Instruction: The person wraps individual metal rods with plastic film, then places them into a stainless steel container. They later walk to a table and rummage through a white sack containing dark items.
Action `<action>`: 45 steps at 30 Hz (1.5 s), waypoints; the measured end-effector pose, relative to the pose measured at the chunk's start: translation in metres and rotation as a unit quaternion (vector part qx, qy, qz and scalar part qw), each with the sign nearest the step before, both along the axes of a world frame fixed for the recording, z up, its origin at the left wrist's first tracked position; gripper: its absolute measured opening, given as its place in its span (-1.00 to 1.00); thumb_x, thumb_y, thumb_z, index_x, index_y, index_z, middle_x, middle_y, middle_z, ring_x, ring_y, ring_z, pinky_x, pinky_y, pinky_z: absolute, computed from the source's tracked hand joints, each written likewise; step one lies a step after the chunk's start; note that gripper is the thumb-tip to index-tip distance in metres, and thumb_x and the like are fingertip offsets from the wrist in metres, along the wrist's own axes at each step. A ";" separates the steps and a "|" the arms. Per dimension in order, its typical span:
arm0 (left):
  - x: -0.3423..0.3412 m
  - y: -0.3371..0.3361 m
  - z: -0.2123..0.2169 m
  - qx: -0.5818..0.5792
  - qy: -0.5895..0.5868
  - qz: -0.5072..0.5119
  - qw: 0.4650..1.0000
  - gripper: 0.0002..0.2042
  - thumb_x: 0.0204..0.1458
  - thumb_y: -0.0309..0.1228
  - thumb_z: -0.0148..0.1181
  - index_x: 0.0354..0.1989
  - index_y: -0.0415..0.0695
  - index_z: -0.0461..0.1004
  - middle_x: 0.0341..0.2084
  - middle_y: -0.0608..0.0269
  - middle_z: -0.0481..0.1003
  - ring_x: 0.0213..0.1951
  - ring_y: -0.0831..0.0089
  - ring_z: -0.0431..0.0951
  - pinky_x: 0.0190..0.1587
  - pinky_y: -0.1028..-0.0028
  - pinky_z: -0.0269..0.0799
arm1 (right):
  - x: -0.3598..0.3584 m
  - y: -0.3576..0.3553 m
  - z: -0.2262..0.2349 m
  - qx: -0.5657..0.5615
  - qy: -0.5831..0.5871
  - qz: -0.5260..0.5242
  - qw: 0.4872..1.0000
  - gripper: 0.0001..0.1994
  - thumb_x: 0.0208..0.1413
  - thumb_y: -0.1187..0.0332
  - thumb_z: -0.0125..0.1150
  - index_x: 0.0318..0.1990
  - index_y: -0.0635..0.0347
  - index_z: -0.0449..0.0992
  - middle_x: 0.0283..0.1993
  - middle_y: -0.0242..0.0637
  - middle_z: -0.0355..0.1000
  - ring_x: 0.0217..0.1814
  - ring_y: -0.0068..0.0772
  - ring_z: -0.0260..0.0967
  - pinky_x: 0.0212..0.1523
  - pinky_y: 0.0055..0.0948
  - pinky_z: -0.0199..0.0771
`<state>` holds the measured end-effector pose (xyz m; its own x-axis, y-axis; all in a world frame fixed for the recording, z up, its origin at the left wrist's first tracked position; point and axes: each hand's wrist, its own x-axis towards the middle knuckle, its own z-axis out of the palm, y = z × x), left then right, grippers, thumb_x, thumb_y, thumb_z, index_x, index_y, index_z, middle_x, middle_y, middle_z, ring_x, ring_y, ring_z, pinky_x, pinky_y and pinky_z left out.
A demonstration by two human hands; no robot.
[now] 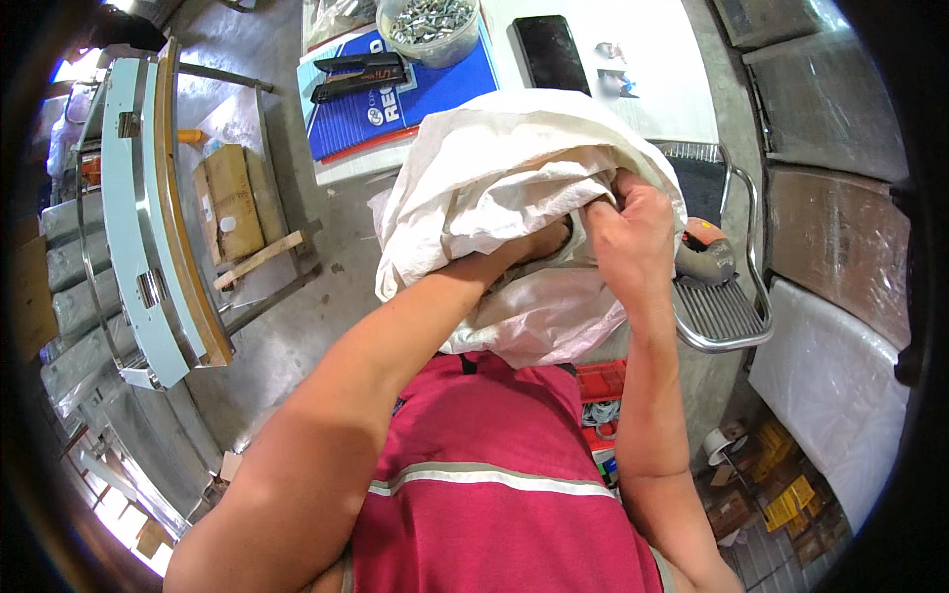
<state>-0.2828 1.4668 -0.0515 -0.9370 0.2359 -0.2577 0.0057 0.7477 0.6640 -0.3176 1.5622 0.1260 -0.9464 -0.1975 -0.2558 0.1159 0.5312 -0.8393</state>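
At the centre of the frame the right hand (633, 237) pinches the rim of a white sack (494, 168), holding its mouth open, while the left hand (549, 242) is plunged inside it, so I cannot tell whether its fingers are spread or closed. The sack hangs in the air above the person's red shirt (484, 465), with a table (652, 89) bearing a tub of screws (430, 25) and a phone (549, 54) at the upper edge. If the pinch slackens, the thin cloth could slip and the sack sag shut around the buried wrist; a swing forward might knock the tub.
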 end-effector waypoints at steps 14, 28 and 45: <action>-0.067 -0.030 -0.033 -0.053 0.040 -0.003 0.998 -0.58 0.23 -0.37 0.15 0.26 -0.20 0.43 0.11 -0.17 0.53 0.16 -0.08 0.52 0.25 0.12 0.37 | -0.012 0.022 0.007 0.087 -0.016 0.006 0.996 -0.69 0.04 0.28 0.25 -0.30 0.47 0.57 -0.42 0.22 0.51 -0.33 0.17 0.53 -0.19 -0.10 0.47; -0.034 -0.035 -0.022 -0.048 0.047 -0.021 0.998 -0.57 0.24 -0.36 0.15 0.27 -0.19 0.42 0.11 -0.17 0.53 0.16 -0.09 0.52 0.26 0.12 0.36 | -0.004 0.022 -0.003 0.067 -0.008 0.006 0.998 -0.70 0.04 0.27 0.22 -0.33 0.46 0.56 -0.37 0.27 0.50 -0.25 0.30 0.52 -0.15 -0.03 0.49; -0.061 -0.041 -0.029 -0.052 0.039 -0.051 0.997 -0.57 0.24 -0.34 0.14 0.28 -0.18 0.42 0.12 -0.17 0.53 0.17 -0.09 0.51 0.27 0.11 0.35 | -0.009 0.028 -0.005 0.053 -0.004 0.015 0.998 -0.72 0.05 0.30 0.23 -0.26 0.42 0.60 -0.31 0.23 0.55 -0.19 0.26 0.56 -0.11 -0.04 0.51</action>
<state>-0.3434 1.4262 -0.0802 -0.9278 0.3060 -0.2133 0.1331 0.8058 0.5771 -0.3265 1.5899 0.1210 -0.9381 -0.1966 -0.2851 0.1062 0.6205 -0.7770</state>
